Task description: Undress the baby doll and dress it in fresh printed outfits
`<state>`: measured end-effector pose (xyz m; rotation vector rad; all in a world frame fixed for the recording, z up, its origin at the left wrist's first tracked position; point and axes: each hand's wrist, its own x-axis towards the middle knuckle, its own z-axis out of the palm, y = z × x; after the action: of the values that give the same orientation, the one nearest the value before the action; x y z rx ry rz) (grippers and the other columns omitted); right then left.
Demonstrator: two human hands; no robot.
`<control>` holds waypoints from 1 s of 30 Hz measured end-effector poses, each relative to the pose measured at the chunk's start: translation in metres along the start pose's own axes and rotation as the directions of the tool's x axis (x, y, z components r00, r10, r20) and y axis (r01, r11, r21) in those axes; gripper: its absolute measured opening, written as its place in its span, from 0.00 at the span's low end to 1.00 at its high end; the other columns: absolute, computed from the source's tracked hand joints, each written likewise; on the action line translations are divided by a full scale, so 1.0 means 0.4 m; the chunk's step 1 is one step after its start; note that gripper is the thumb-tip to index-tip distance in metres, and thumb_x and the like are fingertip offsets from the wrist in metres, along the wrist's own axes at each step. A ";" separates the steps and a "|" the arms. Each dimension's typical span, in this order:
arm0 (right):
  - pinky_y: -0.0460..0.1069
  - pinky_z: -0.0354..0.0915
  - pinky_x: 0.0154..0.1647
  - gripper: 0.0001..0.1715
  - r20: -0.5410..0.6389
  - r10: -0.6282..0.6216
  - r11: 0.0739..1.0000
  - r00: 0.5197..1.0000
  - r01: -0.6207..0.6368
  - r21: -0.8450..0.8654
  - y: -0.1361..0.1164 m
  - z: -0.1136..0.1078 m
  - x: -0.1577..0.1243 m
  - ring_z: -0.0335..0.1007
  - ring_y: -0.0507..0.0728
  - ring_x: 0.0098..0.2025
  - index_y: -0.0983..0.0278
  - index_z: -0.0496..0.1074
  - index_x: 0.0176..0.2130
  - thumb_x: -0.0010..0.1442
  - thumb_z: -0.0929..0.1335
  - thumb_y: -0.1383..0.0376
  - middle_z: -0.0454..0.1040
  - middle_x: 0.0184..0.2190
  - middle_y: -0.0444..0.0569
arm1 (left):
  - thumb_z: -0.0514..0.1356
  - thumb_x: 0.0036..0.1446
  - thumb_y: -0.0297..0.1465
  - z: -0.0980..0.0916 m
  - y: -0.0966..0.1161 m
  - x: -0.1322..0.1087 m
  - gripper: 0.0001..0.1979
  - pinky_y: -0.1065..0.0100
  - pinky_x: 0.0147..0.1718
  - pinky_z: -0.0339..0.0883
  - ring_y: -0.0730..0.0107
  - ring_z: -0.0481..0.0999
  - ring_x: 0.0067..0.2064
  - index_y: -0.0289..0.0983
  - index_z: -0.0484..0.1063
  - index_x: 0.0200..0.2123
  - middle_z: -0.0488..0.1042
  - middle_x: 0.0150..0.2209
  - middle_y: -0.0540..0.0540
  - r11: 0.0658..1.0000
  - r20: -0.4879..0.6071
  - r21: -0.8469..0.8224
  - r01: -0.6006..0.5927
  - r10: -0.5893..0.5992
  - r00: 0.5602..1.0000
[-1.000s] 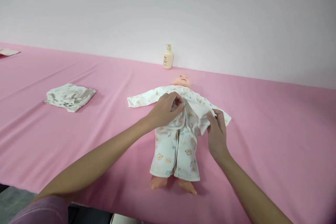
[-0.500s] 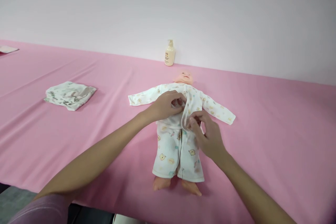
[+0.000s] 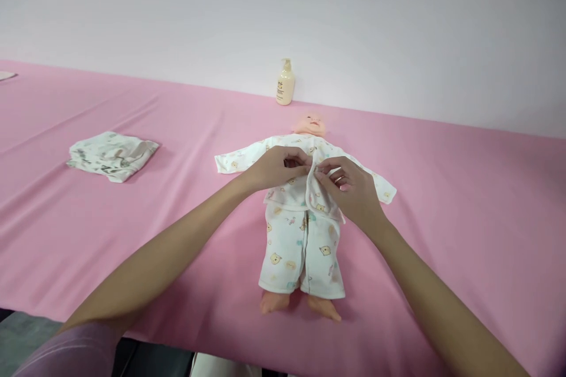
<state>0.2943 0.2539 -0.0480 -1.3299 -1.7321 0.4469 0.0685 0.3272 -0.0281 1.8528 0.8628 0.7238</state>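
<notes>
A baby doll (image 3: 313, 125) lies on its back, its bare feet toward me. It wears a white printed shirt (image 3: 287, 193) with long sleeves spread out to both sides, and matching trousers (image 3: 283, 253). On the chest, my left hand (image 3: 283, 168) pinches the shirt's front edge near the middle. My right hand (image 3: 347, 185) is closed on the same front opening, just to the right, its thumb and forefinger at the edge. The shirt's lower right front hangs loose below my fingers. Whatever lies between the fingertips is too small to tell.
A pink cloth (image 3: 198, 235) covers the table. Behind the doll's head a cream pump bottle (image 3: 285, 86) stands near the wall. A folded printed cloth (image 3: 112, 156) lies to the left, and a pale flat item (image 3: 6, 75) sits at the far left edge.
My right hand has moved up from the shirt's lower front corner to beside my left hand. The lower front flap now lies flatter over the trousers' waist. The view has shifted slightly.
</notes>
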 end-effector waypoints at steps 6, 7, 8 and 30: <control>0.51 0.75 0.35 0.07 -0.016 -0.005 0.998 1.000 0.006 0.062 0.015 0.001 0.011 0.80 0.55 0.34 0.54 0.83 0.46 0.68 0.78 0.58 0.85 0.43 0.45 | 0.70 0.63 0.39 -0.008 -0.001 0.011 0.11 0.70 0.27 0.60 0.77 0.70 0.29 0.38 0.84 0.43 0.80 0.36 0.47 0.988 0.058 -0.109 0.111 -0.105 0.993; 0.51 0.75 0.34 0.08 -0.016 -0.008 0.998 1.000 0.009 0.064 0.017 0.000 0.011 0.80 0.54 0.33 0.54 0.83 0.46 0.68 0.78 0.58 0.85 0.43 0.45 | 0.71 0.62 0.39 -0.009 -0.001 0.013 0.11 0.70 0.27 0.60 0.77 0.69 0.29 0.38 0.84 0.43 0.80 0.36 0.47 0.986 0.064 -0.121 0.115 -0.108 0.992; 0.51 0.75 0.33 0.08 -0.015 -0.009 0.998 1.000 0.010 0.064 0.018 -0.001 0.011 0.80 0.54 0.33 0.54 0.84 0.47 0.68 0.78 0.58 0.85 0.43 0.46 | 0.72 0.60 0.39 -0.011 -0.001 0.015 0.11 0.71 0.27 0.60 0.77 0.69 0.30 0.38 0.84 0.42 0.80 0.36 0.48 0.985 0.068 -0.128 0.117 -0.108 0.992; 0.50 0.73 0.30 0.05 -0.090 -0.233 0.970 0.968 0.224 -0.094 0.030 0.020 0.005 0.78 0.53 0.30 0.56 0.84 0.43 0.70 0.78 0.59 0.85 0.41 0.46 | 0.80 0.49 0.38 -0.007 0.001 0.023 0.15 0.72 0.26 0.61 0.76 0.71 0.30 0.38 0.85 0.37 0.81 0.33 0.47 0.952 0.037 -0.219 0.214 -0.211 0.977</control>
<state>0.2949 0.2619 -0.0600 -1.1711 -1.8097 0.1756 0.0717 0.3358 -0.0255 1.5385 0.9174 0.6438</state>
